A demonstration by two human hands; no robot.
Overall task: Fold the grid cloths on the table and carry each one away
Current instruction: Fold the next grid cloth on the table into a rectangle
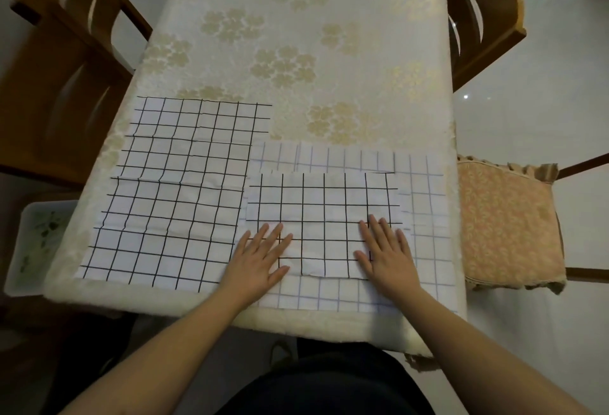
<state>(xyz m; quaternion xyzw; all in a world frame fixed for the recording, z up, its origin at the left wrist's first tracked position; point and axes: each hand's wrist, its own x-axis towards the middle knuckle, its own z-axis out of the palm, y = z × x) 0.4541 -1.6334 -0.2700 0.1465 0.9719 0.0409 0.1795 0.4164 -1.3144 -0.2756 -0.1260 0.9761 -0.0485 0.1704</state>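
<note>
A folded white cloth with a black grid [323,213] lies on top of a larger cloth with a pale blue grid [425,184] at the near right of the table. My left hand [260,259] presses flat on the folded cloth's near left corner, fingers straight and spread. My right hand [385,249] presses flat on its near right part in the same way. A big unfolded black-grid cloth [171,190] is spread flat on the near left of the table, its right edge beside my left hand.
The table carries a cream tablecloth with gold flowers [296,52]. Wooden chairs stand at the left [56,68] and far right [481,15]. A chair with a peach cushion [507,226] sits at the near right. A white bin [36,243] stands on the floor at the left.
</note>
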